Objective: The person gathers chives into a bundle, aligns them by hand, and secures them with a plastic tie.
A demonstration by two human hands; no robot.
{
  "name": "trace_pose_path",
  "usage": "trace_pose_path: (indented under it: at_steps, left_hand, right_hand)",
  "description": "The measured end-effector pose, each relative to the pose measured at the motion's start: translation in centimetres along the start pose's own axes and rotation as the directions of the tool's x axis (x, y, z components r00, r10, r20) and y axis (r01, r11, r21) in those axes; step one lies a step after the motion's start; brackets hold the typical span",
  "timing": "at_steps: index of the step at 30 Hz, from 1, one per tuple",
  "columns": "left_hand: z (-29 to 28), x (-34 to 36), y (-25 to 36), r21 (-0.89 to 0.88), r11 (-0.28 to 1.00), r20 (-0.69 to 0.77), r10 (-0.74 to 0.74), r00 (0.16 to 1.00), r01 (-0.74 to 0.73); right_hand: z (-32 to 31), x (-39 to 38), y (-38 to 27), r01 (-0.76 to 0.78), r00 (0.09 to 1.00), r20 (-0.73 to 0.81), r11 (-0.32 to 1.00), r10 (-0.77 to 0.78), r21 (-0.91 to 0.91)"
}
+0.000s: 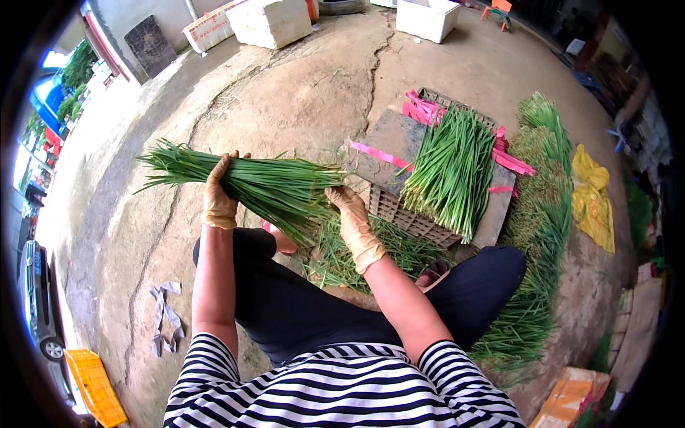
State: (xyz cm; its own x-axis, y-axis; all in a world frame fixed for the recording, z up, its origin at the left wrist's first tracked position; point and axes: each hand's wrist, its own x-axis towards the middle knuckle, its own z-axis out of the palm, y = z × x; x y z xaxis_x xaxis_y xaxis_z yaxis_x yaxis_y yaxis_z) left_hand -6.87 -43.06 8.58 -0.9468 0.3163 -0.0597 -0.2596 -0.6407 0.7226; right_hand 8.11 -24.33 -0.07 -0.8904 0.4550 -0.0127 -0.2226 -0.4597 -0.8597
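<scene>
"What's that person got hold of?"

"A thick bunch of chives [275, 184], by the look of it, held out at eleven o'clock from the lap. It lies nearly level, dark leafy tips toward nine, paler ends toward three."

"And the hands?"

"Both in tan gloves. The left hand [220, 191] is closed round the bunch toward its leafy end; I'd say that grip carries the weight and keeps the stalks together. The right hand [346, 203] is at the paler end, fingers drawn in narrow and touching it. Perhaps it's steadying those ends. Whether it pinches a stalk, I can't tell from here."

"Why the crate at one o'clock?"

"The plastic crate [399, 216] props up a flat board [389, 139], so it likely serves as a low table for someone sitting with knees apart. The chive pile [449, 167] on it lies all one way, leafy tips toward twelve, pale ends toward the person; that probably makes handfuls easy to take up or lay down."

"Those pink strips [382, 153]?"

"Lying on the board, around the pile. Handy for the right arm, I'd guess."

"The loose green litter [364, 250] between the legs?"

"Straight ahead at twelve, below the hands, where bits would naturally drop. The long heap of stalks [535, 235] runs along the ground from one o'clock to three, likely kept there to be near the right side, with a crumpled yellow sack [591, 189] just beyond at two."
</scene>
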Motion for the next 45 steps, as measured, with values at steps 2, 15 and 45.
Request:
trace_pose_path:
  at_steps: [2,15,45]
  left_hand:
    - [0.4,0.1,0.1,0.004,1.000,-0.003,0.001,1.000,-0.001]
    - [1.8,-2.8,1.1,0.076,0.987,0.130,0.130,0.983,-0.140]
    - [2.3,-2.5,0.9,0.078,0.994,0.351,0.042,0.936,-0.074]
  right_hand:
    - [0.4,0.2,0.1,-0.025,0.997,-0.063,0.989,0.035,0.146]
    - [-1.6,-1.6,-2.8,0.131,0.964,-0.213,0.981,-0.159,-0.141]
    - [-6.1,-1.4,-6.4,0.199,0.977,-0.175,0.798,-0.120,0.568]
